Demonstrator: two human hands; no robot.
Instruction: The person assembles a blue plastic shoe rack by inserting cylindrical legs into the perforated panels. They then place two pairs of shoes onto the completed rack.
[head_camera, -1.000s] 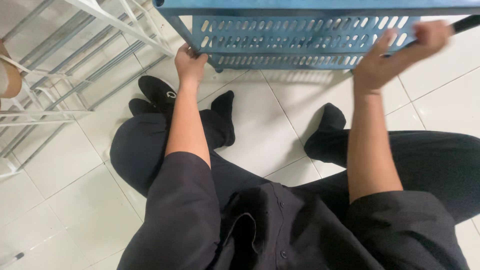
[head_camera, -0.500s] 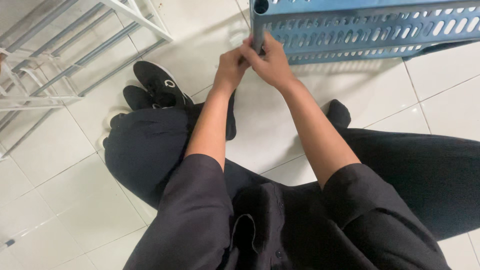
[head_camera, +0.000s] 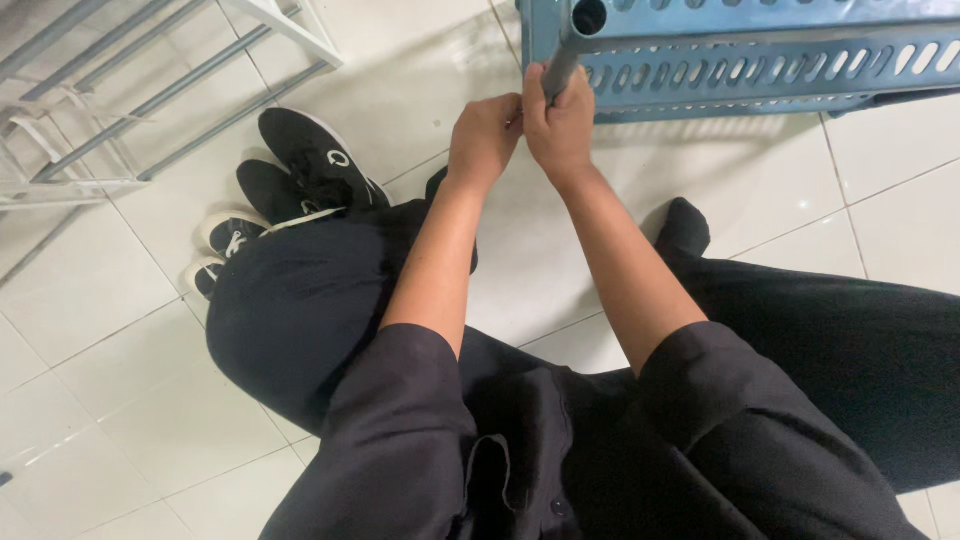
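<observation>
A grey tube (head_camera: 560, 72) stood at the corner of a blue slotted plastic shelf (head_camera: 760, 62), its upper end meeting a round open socket (head_camera: 589, 16) in that corner, and both of the person's hands were bunched on it just below the shelf's edge. The right hand (head_camera: 562, 125) was wrapped tight around the tube, fingers curled fully closed on it; the left hand (head_camera: 485, 132) was also curled shut and pressed against the right, though from where I stood I could not tell whether it gripped the tube itself or only braced the other hand. The tube leaned a little rather than standing straight under the socket. To seat a tube like that well, I would have judged it best to line it up square with the hole first, then push along its length with both hands close together, as they were, so that it did not bind against the rim or tip the light shelf. The person sat on the white tiled floor (head_camera: 130, 400) in black clothes, legs spread to either side, one socked foot (head_camera: 685, 228) near the shelf. To the left lay a pair of black shoes (head_camera: 300, 165) with white soles, touching the trouser leg, and beyond them a white metal rack (head_camera: 120, 120) lay on the tiles, well apart from the hands.
</observation>
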